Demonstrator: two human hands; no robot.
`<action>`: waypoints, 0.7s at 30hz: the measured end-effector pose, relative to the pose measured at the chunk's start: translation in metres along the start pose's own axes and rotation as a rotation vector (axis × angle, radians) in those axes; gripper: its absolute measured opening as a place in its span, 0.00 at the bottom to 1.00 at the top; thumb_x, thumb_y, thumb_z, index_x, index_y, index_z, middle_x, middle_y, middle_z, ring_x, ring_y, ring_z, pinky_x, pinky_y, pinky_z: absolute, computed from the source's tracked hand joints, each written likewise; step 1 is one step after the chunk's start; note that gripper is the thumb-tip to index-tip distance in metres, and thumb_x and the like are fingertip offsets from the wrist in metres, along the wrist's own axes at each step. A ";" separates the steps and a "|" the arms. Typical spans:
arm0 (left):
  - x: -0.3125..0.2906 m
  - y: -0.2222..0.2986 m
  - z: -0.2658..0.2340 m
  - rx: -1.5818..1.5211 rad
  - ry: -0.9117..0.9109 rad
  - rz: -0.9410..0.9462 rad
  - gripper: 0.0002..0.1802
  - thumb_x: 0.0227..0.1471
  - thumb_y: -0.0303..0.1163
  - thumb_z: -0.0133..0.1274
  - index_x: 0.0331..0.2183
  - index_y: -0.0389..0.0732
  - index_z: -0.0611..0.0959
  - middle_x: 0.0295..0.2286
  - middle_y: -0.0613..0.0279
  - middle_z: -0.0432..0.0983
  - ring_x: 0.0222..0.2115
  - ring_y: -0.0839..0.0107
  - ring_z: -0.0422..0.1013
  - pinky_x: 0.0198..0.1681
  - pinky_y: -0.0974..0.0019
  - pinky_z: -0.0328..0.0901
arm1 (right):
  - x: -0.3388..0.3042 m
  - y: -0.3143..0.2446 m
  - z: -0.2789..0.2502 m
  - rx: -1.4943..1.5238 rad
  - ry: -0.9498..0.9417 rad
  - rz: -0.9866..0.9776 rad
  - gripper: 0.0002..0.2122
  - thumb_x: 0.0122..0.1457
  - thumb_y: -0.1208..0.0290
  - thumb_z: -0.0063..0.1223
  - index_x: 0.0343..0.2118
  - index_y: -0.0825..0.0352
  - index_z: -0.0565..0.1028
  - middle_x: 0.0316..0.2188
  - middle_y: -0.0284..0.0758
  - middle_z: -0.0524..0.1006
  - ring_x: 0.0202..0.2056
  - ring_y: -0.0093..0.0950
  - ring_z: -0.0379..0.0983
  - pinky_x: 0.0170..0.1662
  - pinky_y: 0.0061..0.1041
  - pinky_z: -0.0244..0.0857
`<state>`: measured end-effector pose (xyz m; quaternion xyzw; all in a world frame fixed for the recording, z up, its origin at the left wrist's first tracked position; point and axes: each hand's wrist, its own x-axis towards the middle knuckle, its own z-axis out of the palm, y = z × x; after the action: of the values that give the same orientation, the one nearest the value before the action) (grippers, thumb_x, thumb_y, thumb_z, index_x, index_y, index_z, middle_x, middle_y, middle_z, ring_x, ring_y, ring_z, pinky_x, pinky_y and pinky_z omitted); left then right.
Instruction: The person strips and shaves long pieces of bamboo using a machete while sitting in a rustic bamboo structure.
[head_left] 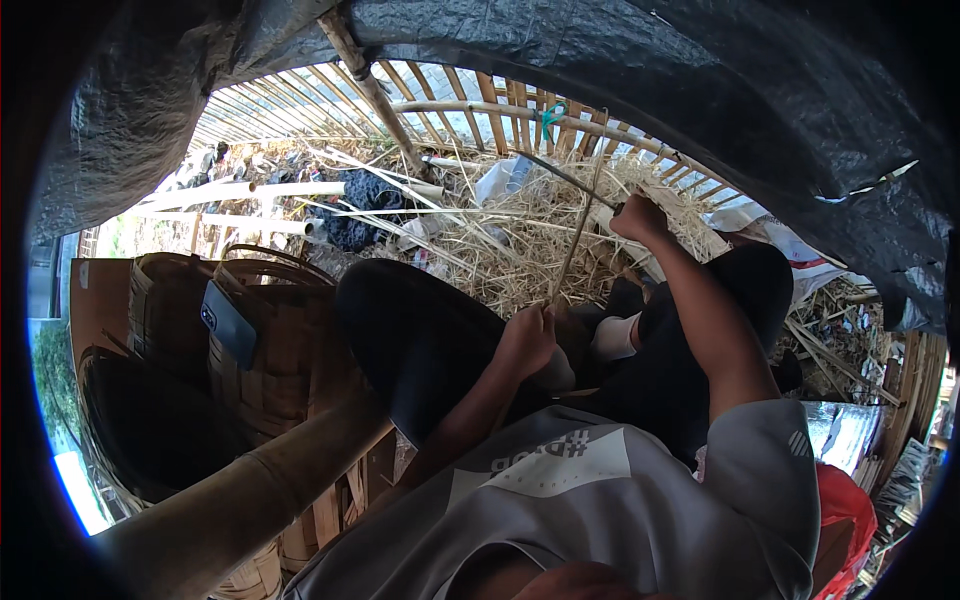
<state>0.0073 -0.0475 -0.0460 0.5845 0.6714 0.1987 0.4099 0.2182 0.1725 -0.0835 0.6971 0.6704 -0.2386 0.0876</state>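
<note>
My left hand (pixel 527 342) is closed around the lower end of a thin bamboo strip (pixel 574 245), which rises steeply away from me between my knees. My right hand (pixel 640 217), farther off and to the right, grips the handle of a long narrow knife (pixel 558 172). Its dark blade points up to the left and crosses the strip near the strip's upper part. Whether blade and strip touch, I cannot tell. Both forearms reach out over my dark trousers (pixel 425 315).
Woven bamboo baskets (pixel 290 340) stand at my left, with a phone (pixel 229 325) on one. A thick bamboo pole (pixel 260 480) slants past them. Shavings (pixel 500 262) and bamboo poles (pixel 265 190) cover the ground ahead, before a slatted fence (pixel 460 105). Dark tarp (pixel 780 110) hangs overhead.
</note>
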 end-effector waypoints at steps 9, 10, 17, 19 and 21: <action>0.002 0.016 -0.011 -0.085 0.001 -0.045 0.20 0.59 0.38 0.43 0.27 0.30 0.78 0.17 0.45 0.73 0.22 0.49 0.74 0.29 0.52 0.64 | -0.044 -0.019 0.026 0.855 -0.445 0.053 0.15 0.49 0.61 0.58 0.34 0.68 0.74 0.11 0.25 0.59 0.09 0.16 0.51 0.15 0.21 0.49; 0.002 0.012 -0.011 -0.062 0.025 -0.010 0.20 0.60 0.38 0.43 0.27 0.30 0.77 0.16 0.46 0.72 0.21 0.51 0.74 0.28 0.53 0.64 | -0.050 -0.025 0.024 0.969 -0.483 0.064 0.15 0.49 0.61 0.58 0.32 0.68 0.75 0.11 0.25 0.59 0.10 0.16 0.51 0.15 0.21 0.48; 0.003 0.000 -0.015 -0.124 -0.180 0.110 0.23 0.62 0.43 0.38 0.27 0.35 0.77 0.15 0.60 0.70 0.16 0.68 0.71 0.22 0.60 0.66 | -0.064 -0.041 0.005 1.261 -0.506 0.100 0.10 0.52 0.65 0.59 0.26 0.62 0.69 0.11 0.23 0.58 0.10 0.16 0.50 0.14 0.21 0.43; 0.009 0.006 -0.018 -0.422 -0.251 -0.156 0.25 0.63 0.46 0.35 0.30 0.36 0.77 0.17 0.62 0.71 0.15 0.68 0.70 0.20 0.62 0.66 | -0.067 -0.037 0.006 1.210 -0.451 0.031 0.10 0.52 0.66 0.60 0.25 0.63 0.68 0.11 0.24 0.59 0.10 0.16 0.50 0.14 0.21 0.43; 0.014 0.011 -0.020 -0.722 -0.279 -0.360 0.27 0.64 0.49 0.33 0.32 0.36 0.76 0.19 0.62 0.72 0.14 0.70 0.69 0.18 0.65 0.65 | -0.074 -0.040 0.006 1.159 -0.411 -0.031 0.12 0.51 0.66 0.61 0.23 0.64 0.68 0.12 0.26 0.62 0.10 0.16 0.53 0.13 0.20 0.46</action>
<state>-0.0015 -0.0270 -0.0308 0.2982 0.5883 0.2653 0.7033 0.1784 0.1069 -0.0469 0.5612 0.4110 -0.6951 -0.1815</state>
